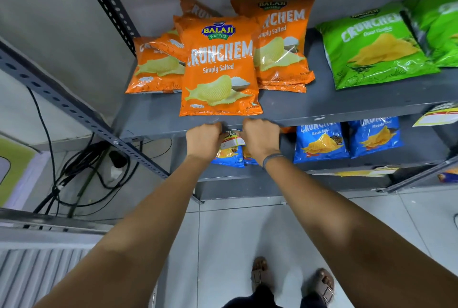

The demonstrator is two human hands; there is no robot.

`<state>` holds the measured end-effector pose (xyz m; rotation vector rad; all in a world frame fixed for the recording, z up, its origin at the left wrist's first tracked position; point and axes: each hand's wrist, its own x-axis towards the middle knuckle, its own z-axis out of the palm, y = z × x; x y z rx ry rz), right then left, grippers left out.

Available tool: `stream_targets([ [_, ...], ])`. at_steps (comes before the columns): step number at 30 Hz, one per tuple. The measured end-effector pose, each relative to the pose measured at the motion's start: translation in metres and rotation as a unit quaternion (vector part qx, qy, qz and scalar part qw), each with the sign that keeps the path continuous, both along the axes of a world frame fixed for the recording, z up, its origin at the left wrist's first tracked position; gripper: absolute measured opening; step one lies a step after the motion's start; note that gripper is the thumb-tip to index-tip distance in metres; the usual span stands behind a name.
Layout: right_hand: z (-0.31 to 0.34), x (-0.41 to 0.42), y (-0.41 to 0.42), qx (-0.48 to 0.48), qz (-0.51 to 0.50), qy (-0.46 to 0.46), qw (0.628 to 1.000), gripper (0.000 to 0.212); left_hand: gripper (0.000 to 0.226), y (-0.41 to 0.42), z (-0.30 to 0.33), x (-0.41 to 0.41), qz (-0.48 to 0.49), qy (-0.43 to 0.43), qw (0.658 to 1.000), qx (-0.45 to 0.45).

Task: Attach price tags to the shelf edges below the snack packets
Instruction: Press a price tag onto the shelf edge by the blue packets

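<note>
Both hands up at the front edge of the grey shelf, straight below the front orange packet. Left hand curled onto the left end of a price tag, right hand closed on its right end, with the tag stretched flat between them against the shelf lip. Gripped by both ends, probably to keep it level and centred under the packet while it is pressed on. Hard to say whether the tag already sticks to the lip or only hangs from the fingers, since the knuckles cover its top edge.

Packet base sitting right at the front edge of the shelf, nearly overhanging, so little bare lip above the hands; any upward push risks nudging it. More orange packets behind, green packets toward the right end of the same shelf. Another tag already hanging from the front edge near the right end.

Below, blue packets on the lower shelf, just behind the hands. Slanted metal upright near the left corner, well clear of the left forearm. Open floor beneath the arms for pulling back.
</note>
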<state>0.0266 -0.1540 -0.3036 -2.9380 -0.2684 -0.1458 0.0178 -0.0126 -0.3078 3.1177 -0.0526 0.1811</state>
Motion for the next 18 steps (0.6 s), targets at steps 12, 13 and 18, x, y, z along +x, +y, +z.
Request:
stream_targets([
  [12, 0.013, 0.005, -0.009, 0.033, 0.025, -0.039, 0.998, 0.022, 0.035, -0.001, 0.014, 0.004, 0.006, -0.024, 0.999, -0.024],
  [13, 0.012, 0.006, -0.008, 0.023, 0.024, -0.042, 0.999, 0.019, 0.038, -0.002, 0.014, 0.005, 0.006, -0.027, 0.999, -0.026],
  [18, 0.011, 0.005, -0.011, -0.005, 0.012, -0.044, 0.999, 0.016, 0.044, -0.005, 0.027, 0.015, 0.015, 0.001, 1.000, -0.001],
])
